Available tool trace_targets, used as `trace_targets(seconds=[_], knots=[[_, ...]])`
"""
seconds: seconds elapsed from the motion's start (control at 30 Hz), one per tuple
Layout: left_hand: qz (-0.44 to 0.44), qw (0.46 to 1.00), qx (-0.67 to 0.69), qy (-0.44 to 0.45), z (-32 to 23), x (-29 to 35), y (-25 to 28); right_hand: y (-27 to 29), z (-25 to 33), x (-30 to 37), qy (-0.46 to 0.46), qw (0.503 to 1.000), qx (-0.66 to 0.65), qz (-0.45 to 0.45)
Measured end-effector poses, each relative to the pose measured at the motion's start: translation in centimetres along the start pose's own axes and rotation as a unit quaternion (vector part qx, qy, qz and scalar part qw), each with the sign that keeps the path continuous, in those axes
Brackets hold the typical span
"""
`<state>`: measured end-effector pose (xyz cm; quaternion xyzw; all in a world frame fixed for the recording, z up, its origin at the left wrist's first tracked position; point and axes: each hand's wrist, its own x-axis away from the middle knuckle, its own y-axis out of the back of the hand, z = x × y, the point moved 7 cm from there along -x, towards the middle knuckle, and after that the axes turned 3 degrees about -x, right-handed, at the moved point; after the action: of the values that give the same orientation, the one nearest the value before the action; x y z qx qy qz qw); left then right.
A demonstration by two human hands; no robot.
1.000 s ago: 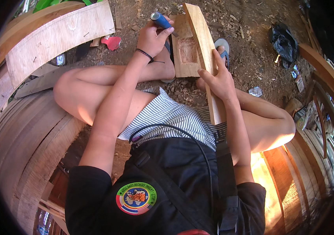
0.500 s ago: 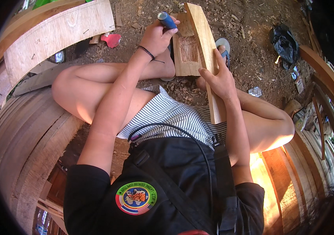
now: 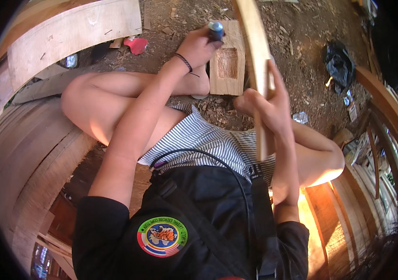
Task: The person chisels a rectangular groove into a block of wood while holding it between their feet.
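Note:
My left hand (image 3: 195, 49) is closed around a blue-handled chisel (image 3: 216, 31) with a metal cap on its top end; its blade is hidden beneath the hand. Below it, a pale wooden block (image 3: 226, 87) lies on the ground between my feet, with a rough rectangular recess cut into its face. My right hand (image 3: 277, 108) grips a long wooden bar (image 3: 254, 39), blurred by motion and held slantwise to the right of the block. The bar's far end runs out of the picture at the top. A gap shows between bar and chisel.
Wood chips litter the dirt floor (image 3: 297, 60). Curved planks (image 3: 77, 35) stand at the left, and stacked boards (image 3: 40, 154) lie beside my left leg. A black plastic bag (image 3: 339, 65) and curved timbers (image 3: 385, 93) are at the right. A red scrap (image 3: 136, 45) lies near the planks.
The wooden bar has swung to the right, away from the chisel and block, uncovering the block's right side. My left hand and the chisel have shifted slightly right and down in the picture.

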<state>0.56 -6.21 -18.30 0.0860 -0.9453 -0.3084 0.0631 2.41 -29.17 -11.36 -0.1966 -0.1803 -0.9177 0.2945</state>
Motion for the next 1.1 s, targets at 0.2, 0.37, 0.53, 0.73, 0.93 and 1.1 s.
trace_targets(seconds=[0.2,0.37,0.53,0.73,0.93,1.1], knots=[[0.032,0.999,-0.015,-0.024,-1.8,-1.0,-0.8,6.7,13.9,5.4,0.291,0.942,-0.079,-0.144],[0.057,0.996,-0.031,-0.061,-2.3,-1.9,-1.2,3.3,6.5,4.1,0.301,0.918,0.251,-0.062],[0.008,0.998,-0.007,-0.057,-2.1,-1.7,-0.3,4.1,9.9,3.7,0.256,0.948,0.186,-0.029],[0.086,0.994,-0.034,-0.057,-2.0,-2.5,-0.7,2.4,9.1,2.6,0.228,0.933,0.279,0.012],[0.06,0.996,-0.061,-0.033,-0.5,-2.8,-1.3,7.0,13.6,4.4,0.322,0.931,0.129,-0.119],[0.074,0.993,-0.055,-0.071,-0.2,-3.3,-1.8,3.7,8.5,3.1,0.256,0.923,0.277,-0.081]])
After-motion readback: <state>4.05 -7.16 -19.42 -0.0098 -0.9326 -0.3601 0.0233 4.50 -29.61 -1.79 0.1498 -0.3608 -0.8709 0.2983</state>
